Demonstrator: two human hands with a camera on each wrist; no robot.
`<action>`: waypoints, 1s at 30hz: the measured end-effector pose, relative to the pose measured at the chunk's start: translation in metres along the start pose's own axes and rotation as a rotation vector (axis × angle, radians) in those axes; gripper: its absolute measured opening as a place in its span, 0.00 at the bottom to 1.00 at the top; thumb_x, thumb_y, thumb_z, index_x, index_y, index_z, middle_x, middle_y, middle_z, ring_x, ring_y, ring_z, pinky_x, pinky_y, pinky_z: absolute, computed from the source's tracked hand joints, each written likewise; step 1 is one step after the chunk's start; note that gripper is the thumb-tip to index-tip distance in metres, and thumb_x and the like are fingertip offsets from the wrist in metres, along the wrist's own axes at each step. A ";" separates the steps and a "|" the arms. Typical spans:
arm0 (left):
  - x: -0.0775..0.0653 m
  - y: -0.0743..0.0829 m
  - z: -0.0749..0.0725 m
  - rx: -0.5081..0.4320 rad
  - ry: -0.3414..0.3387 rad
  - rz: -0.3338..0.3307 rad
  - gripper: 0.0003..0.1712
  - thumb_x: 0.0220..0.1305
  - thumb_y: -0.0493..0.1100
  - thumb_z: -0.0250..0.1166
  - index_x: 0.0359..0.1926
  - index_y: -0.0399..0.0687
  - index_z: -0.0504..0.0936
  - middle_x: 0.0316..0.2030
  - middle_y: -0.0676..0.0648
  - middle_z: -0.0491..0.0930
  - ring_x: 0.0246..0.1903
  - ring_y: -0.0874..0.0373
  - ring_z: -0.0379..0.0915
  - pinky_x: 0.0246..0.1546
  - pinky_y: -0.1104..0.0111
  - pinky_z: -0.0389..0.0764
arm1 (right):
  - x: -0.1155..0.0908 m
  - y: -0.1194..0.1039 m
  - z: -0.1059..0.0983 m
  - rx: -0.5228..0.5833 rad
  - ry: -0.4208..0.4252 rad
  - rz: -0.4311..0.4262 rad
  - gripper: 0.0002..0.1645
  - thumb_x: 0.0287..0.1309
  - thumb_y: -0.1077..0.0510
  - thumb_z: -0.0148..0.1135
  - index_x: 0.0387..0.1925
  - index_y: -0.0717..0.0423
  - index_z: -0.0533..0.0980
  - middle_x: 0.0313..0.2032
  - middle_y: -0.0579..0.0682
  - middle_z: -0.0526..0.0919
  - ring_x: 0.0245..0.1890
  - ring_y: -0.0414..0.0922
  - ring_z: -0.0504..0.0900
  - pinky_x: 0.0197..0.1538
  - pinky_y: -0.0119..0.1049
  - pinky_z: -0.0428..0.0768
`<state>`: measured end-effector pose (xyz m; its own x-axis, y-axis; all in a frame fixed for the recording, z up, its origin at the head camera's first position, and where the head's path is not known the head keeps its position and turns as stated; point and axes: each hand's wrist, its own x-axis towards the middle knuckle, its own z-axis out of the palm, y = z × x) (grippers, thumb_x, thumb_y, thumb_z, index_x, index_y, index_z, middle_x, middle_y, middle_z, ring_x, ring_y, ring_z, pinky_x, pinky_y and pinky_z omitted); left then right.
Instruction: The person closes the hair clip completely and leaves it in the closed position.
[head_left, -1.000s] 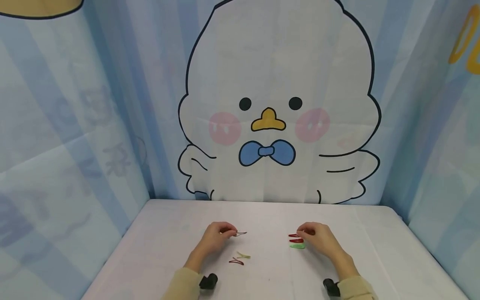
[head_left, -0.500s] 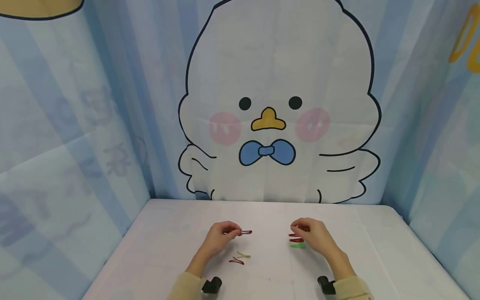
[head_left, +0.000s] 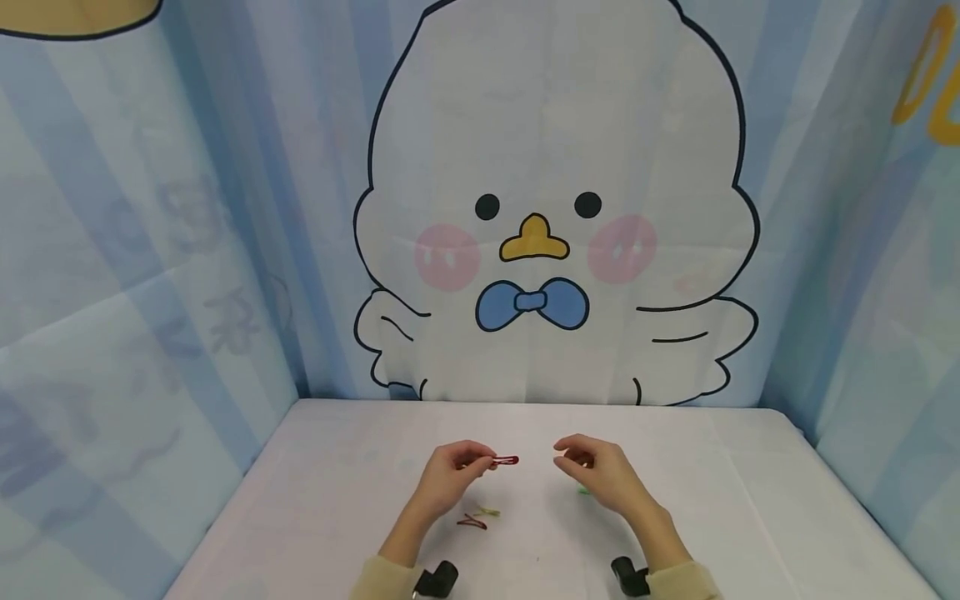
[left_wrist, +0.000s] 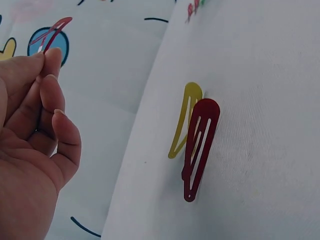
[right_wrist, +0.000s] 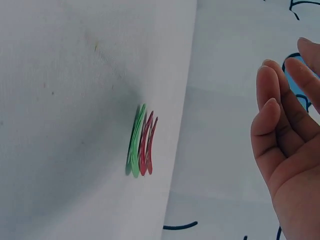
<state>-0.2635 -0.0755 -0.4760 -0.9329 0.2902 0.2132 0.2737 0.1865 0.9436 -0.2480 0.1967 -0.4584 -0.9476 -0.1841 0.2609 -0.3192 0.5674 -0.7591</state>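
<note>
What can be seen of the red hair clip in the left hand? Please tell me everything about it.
The red hair clip is slim, apparently coated metal, with a rounded end and narrow strips. In the left wrist view, the strips look spread apart, so it is probably open. It is held up off the table, its rounded end pointing toward the right hand. The left hand pinches the other end, which is hidden. Nothing else is seen touching it.
</note>
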 end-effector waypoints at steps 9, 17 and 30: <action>-0.011 0.010 0.008 -0.081 0.038 0.002 0.08 0.71 0.38 0.64 0.45 0.39 0.85 0.38 0.45 0.86 0.41 0.43 0.79 0.39 0.71 0.79 | -0.004 -0.021 0.014 0.005 -0.015 -0.093 0.12 0.62 0.56 0.70 0.46 0.52 0.82 0.33 0.38 0.83 0.33 0.37 0.79 0.38 0.34 0.77; -0.017 0.013 0.017 -0.079 0.033 -0.004 0.07 0.71 0.39 0.65 0.43 0.41 0.86 0.36 0.48 0.86 0.43 0.35 0.79 0.40 0.70 0.78 | -0.015 -0.031 0.028 0.085 -0.057 -0.148 0.13 0.63 0.55 0.70 0.47 0.55 0.81 0.33 0.38 0.83 0.33 0.36 0.80 0.36 0.33 0.78; -0.026 0.013 0.029 -0.091 0.010 0.013 0.06 0.70 0.38 0.65 0.42 0.41 0.86 0.35 0.48 0.86 0.40 0.37 0.80 0.37 0.70 0.79 | -0.024 -0.039 0.040 0.203 -0.003 -0.151 0.05 0.61 0.58 0.71 0.37 0.53 0.82 0.32 0.41 0.84 0.28 0.37 0.79 0.34 0.34 0.79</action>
<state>-0.2286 -0.0534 -0.4762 -0.9320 0.2821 0.2275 0.2635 0.0964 0.9598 -0.2131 0.1466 -0.4593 -0.8889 -0.2574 0.3791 -0.4523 0.3605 -0.8158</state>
